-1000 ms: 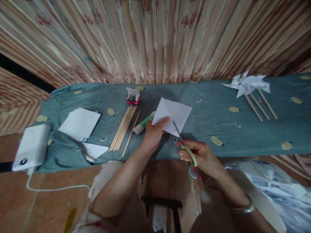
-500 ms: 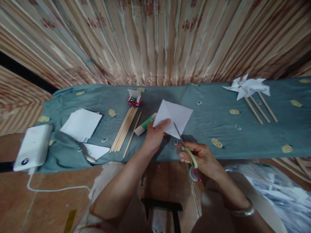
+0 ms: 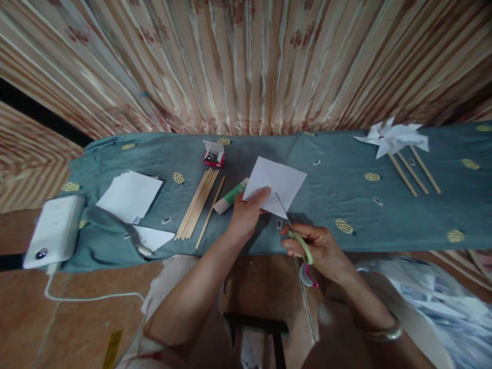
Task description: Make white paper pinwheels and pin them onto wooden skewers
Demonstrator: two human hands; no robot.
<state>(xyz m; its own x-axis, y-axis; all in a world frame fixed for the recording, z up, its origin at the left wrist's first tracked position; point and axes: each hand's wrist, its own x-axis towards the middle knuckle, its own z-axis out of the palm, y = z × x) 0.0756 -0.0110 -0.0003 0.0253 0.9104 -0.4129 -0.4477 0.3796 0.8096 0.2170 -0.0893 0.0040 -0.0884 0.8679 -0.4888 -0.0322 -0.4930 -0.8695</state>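
Note:
My left hand (image 3: 247, 214) pinches a white square sheet of paper (image 3: 277, 179) by its left corner, thumb on top. A pair of scissors (image 3: 295, 234) with pale green handles is in my right hand (image 3: 315, 246), fingers wrapped around the grips. The blades point up and left, over the sheet's lower corner; whether they are parted is hard to make out. A green and white glue stick (image 3: 230, 197) lies just left of the paper, partly behind my left hand.
Left lie several wooden sticks (image 3: 198, 205), a small red box of metal pins (image 3: 213, 155), stacked paper (image 3: 132, 195) and a white power bank (image 3: 56, 228) with a cable. Paper pinwheels (image 3: 400, 138) on sticks rest at the far right. A curtain (image 3: 246, 66) hangs behind the cloth-covered table (image 3: 330, 179).
Hands, paper and scissors keep nearly the same positions. Crease lines seen on the sheet earlier are fainter now. The whole view has shifted very slightly.

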